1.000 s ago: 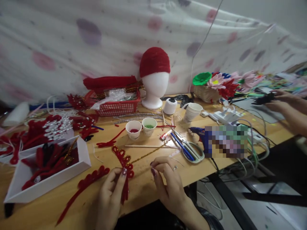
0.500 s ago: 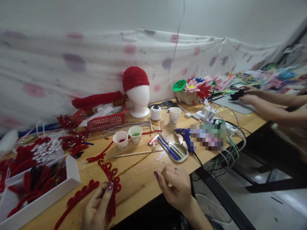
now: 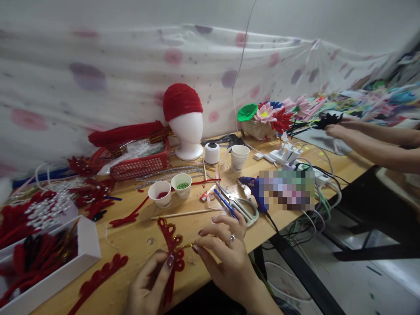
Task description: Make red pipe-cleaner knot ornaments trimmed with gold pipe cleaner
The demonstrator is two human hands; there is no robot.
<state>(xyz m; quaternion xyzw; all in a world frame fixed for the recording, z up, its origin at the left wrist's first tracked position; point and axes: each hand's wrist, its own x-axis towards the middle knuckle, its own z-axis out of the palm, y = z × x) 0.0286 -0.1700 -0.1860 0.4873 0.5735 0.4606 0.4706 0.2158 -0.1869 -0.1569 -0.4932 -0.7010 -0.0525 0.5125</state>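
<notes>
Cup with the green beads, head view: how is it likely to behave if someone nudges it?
The cup looks thin-walled, so it is probably light and easily pushed. Its open top means the green beads would likely spill and roll if it tipped. The cup of red beads stands close by and might get bumped.

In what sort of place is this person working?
Probably a craft workshop: the left hand holds a red piece, with scissors and cups of beads on the table.
</notes>
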